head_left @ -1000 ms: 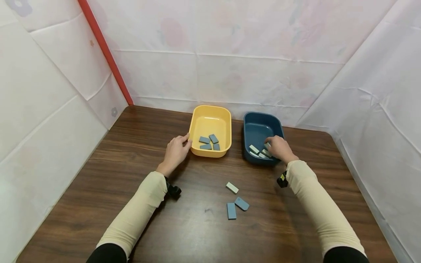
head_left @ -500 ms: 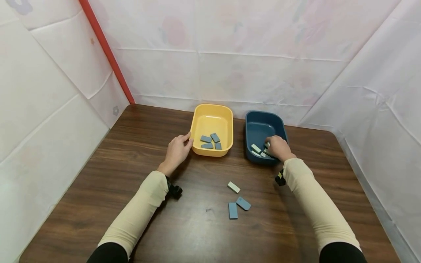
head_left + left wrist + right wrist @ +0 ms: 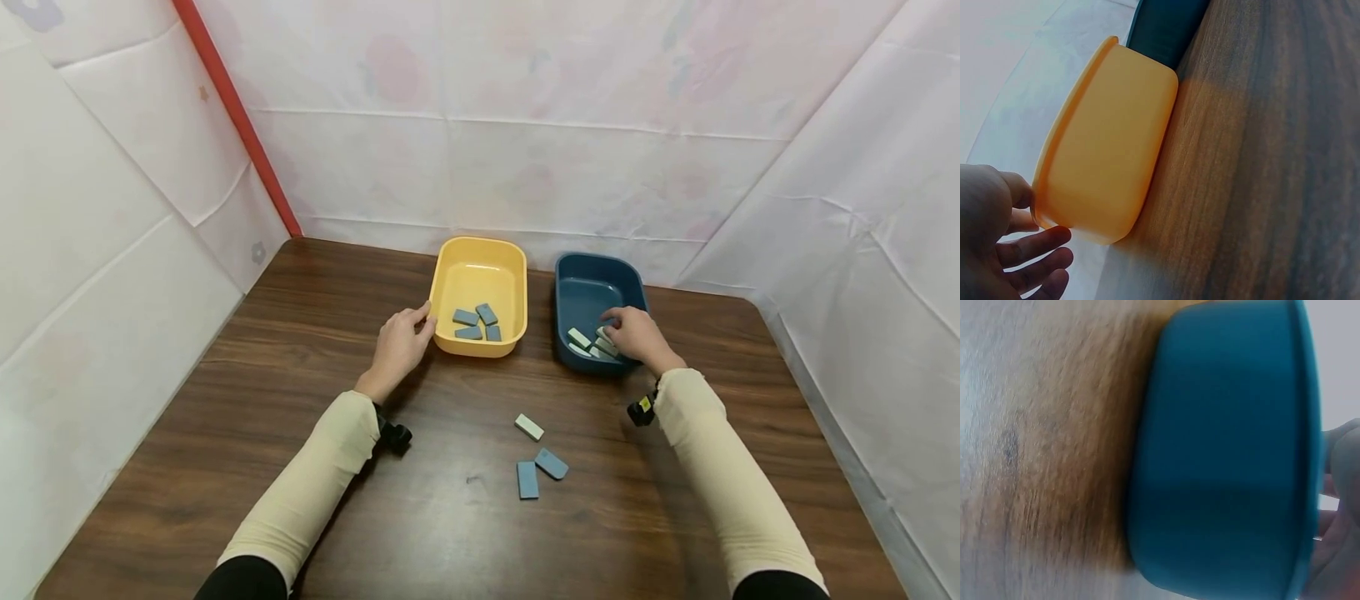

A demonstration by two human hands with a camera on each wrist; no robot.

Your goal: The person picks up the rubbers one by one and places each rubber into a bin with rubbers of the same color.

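My left hand [image 3: 399,348] pinches the left rim of the yellow tub [image 3: 482,351] near its front corner; in the left wrist view the other fingers spread beside the wall. Several blue-grey flat blocks [image 3: 466,317] lie in that tub. Over the front of the dark blue tub [image 3: 594,260], my right hand [image 3: 636,333] reaches in with thumb and index finger apart. Several pale flat blocks [image 3: 578,338] lie beneath its fingertips. In the right wrist view, the blue tub's wall [image 3: 1222,450] hides most of that hand.
On the brown wooden table [image 3: 360,517], one pale block [image 3: 529,427] lies in front of the tubs, with two blue-grey blocks [image 3: 528,481] nearer me. White patterned sheets [image 3: 480,167] enclose the back and sides, and a red pole [image 3: 236,117] stands at the back left.
My right thumb and index finger have parted, and the pale block that was between them lies in the blue tub. The left hand keeps its place at the yellow rim.
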